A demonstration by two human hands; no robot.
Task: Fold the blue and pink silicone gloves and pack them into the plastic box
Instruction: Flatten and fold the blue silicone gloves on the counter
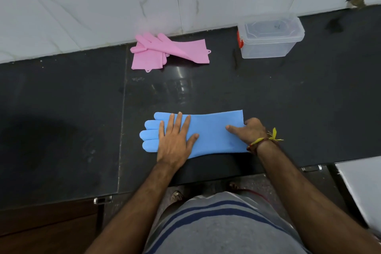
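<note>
A blue silicone glove (212, 132) lies flat near the front edge of the dark counter, fingers pointing left and cuff to the right. My left hand (175, 140) rests flat on its palm area, fingers spread. My right hand (249, 131) holds the cuff end, thumb on top and fingers curled at the edge. Pink gloves (165, 51) lie crossed in a loose pile at the back of the counter by the wall. The clear plastic box (270, 37) stands open at the back right, with a red latch on its left side; nothing shows inside.
The dark stone counter (206, 90) runs left to right, backed by a white marble wall (103, 6). Its front edge is just below the blue glove. A white panel (362, 189) shows at the lower right, and a wooden cabinet front (47, 225) at the lower left.
</note>
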